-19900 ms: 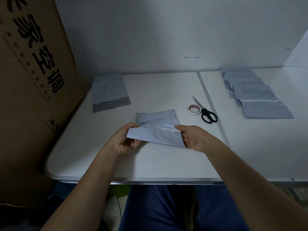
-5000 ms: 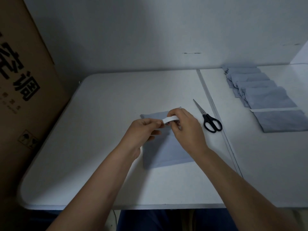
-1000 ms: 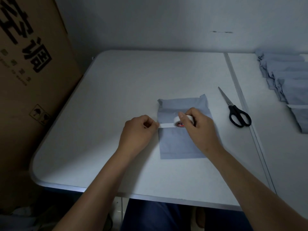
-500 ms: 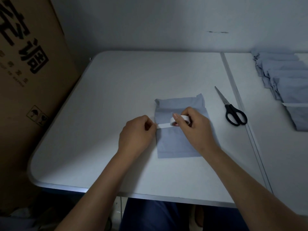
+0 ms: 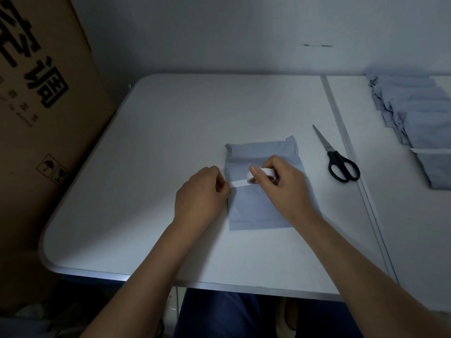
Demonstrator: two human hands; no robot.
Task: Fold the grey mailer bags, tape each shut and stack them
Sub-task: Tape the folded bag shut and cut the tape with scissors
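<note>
Since a second ago, little moves: left hand pinches the strip, right hand grips the tape roll over the folded mailer bag, scissors at two o'clock.

You have a folded grey mailer bag lying flat on the white table, its top flap creased over at the far end, long side running away from you. Above the bag's middle you hold a small white tape roll, with a short strip drawn out leftward past the bag's left edge. Right of the bag, well apart, a row of finished grey bags lies overlapping, shingled toward you.
</note>
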